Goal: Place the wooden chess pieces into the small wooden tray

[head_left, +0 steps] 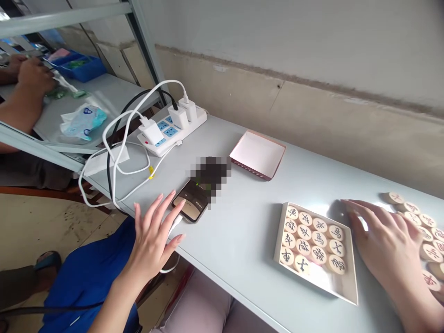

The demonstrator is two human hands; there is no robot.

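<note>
My left hand (152, 231) is open with fingers spread at the table's front edge. Its index fingertip reaches over the lower part of a phone (191, 206) with a lit screen; whether it touches the glass I cannot tell. A white cable (176, 223) runs from the phone's near end beneath that hand. On the right, my right hand (386, 243) has its fingers stretched out, low over the table and holding nothing visible. It lies between a shallow white box (324, 286), with several black-marked Chinese chess pieces (319, 239) in rows, and loose red-marked pieces (432, 252), partly hidden by the hand.
An upturned box lid (258, 152) sits behind the phone. A white power strip (173, 134) with chargers and looping cables occupies the left end. Beyond a metal frame (145, 41), another person's hands (34, 76) are near a blue bin (81, 67) and a wipes packet (85, 121).
</note>
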